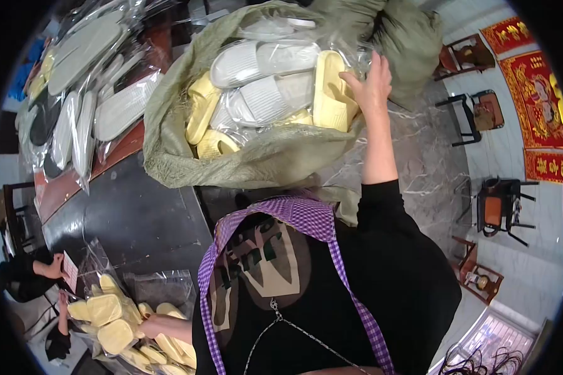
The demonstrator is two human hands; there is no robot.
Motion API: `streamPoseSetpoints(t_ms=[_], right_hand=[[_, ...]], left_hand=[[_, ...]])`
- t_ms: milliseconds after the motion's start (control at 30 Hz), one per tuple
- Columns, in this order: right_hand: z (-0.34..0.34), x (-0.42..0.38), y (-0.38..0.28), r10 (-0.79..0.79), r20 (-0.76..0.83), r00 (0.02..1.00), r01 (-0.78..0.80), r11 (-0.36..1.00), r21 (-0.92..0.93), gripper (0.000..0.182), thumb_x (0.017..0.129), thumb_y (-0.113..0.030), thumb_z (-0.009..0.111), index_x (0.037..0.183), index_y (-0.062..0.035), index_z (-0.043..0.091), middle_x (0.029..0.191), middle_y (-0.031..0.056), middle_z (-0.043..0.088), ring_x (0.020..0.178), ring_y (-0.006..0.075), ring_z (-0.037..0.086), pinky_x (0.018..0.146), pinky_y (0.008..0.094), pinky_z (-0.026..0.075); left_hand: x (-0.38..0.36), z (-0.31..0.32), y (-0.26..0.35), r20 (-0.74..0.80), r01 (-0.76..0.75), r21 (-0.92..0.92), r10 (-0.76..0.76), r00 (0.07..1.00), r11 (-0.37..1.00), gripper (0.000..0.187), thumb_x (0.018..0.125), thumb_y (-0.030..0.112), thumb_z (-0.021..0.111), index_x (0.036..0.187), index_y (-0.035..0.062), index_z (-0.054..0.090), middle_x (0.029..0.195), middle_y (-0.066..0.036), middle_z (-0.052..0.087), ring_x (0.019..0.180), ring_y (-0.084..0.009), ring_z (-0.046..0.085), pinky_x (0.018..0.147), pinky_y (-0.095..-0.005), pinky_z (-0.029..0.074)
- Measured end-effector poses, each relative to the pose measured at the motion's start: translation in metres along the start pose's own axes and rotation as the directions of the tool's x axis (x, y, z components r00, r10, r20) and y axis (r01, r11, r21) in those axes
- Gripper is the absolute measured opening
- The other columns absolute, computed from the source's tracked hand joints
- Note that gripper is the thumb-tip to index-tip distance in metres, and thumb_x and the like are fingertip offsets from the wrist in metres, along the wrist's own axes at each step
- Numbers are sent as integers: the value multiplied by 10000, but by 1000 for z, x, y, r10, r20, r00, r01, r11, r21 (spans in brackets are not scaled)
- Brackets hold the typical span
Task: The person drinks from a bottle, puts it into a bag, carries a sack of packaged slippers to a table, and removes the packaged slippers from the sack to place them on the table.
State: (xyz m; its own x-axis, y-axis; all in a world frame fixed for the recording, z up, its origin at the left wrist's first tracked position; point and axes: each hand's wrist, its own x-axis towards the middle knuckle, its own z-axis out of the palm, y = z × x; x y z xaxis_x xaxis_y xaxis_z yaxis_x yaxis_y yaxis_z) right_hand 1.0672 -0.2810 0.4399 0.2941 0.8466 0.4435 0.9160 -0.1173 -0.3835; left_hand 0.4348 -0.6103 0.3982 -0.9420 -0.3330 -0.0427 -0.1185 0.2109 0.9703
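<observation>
Purple-checked apron w/ a blk T-shirt under it is closest, worn by the person at work. Just beyond sits an olive woven sack, mouth wide open. Inside: grey slides in clear plastic, w/ yellow slides down the L side & a single yellow slide along the R edge. R hand is at that one, fingers apart, thumb seemingly touching its edge. L hand is off at the lower L, against a pile of bagged yellow slides; can't tell if its fingers are clamped on any, tips hidden. Beside that pile, a co-worker's hand holds a pink-&-white card. Upper L, clear bags w/ pale grey slides heap on the tabletop. Another olive sack bulges behind the 1st.
</observation>
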Motion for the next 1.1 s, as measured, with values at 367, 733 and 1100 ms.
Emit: streamPoseSetpoints(t_ms=[367, 733, 1100], right_hand=[[71, 45, -6, 96, 219, 971, -201, 823, 532, 421, 753, -248, 610, 1086, -1, 542, 906, 184, 613, 886, 284, 584, 798, 334, 457], [-65, 56, -72, -283, 132, 950, -306, -761, 572, 116, 885, -191, 507, 902, -76, 516, 769, 56, 559, 722, 243, 563, 707, 379, 488], [8, 33, -159, -157, -188, 970, 127, -336, 933, 95, 881, -154, 475, 905, -65, 496, 727, 37, 508, 679, 196, 520, 681, 340, 470]], left_hand=[[-116, 89, 20, 723, 114, -275, 127, 679, 955, 273, 808, 78, 577, 1052, -17, 501, 876, -114, 604, 684, -160, 545, 580, -249, 435], [-254, 103, 26, 976, 339, 105, -32, -215, 935, 273, 903, 163, 494, 1090, -37, 495, 988, -139, 577, 789, -168, 575, 671, -278, 488], [-330, 123, 70, 822, 516, 307, 51, -567, 800, 530, 912, 330, 459, 1299, -5, 320, 1285, -136, 430, 1071, -243, 515, 883, -366, 435]])
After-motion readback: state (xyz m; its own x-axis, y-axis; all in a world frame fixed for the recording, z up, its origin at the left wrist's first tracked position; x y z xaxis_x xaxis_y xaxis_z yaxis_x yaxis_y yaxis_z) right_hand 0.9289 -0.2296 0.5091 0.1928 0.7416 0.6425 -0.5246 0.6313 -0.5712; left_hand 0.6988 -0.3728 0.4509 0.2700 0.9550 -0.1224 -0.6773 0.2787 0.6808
